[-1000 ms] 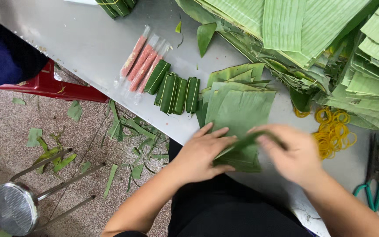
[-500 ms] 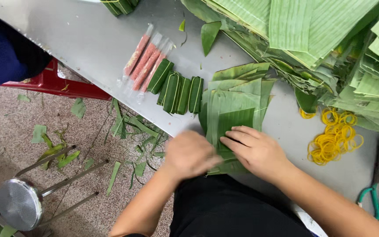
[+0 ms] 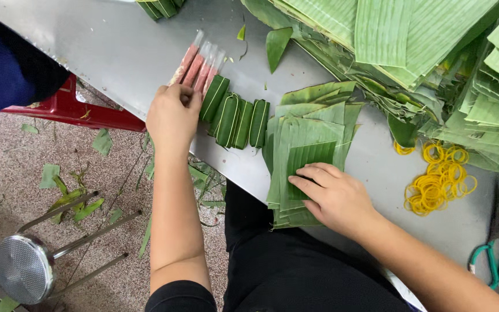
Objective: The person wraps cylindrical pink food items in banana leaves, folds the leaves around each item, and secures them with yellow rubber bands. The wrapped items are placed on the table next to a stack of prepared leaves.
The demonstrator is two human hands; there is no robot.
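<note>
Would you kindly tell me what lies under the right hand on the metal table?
The right hand presses flat on a small folded leaf piece atop a stack of cut banana leaves, which rests on the table. Anything beneath the palm or between the leaves is covered.

The scene is lit evenly by soft, bright light from above. A pale sheen is seen on the metal table [image 3: 116,52] in the upper left of the frame. Only weak shadows are cast under the forearms. The focus is sharp throughout; little blur or edge distortion is noticed.
</note>
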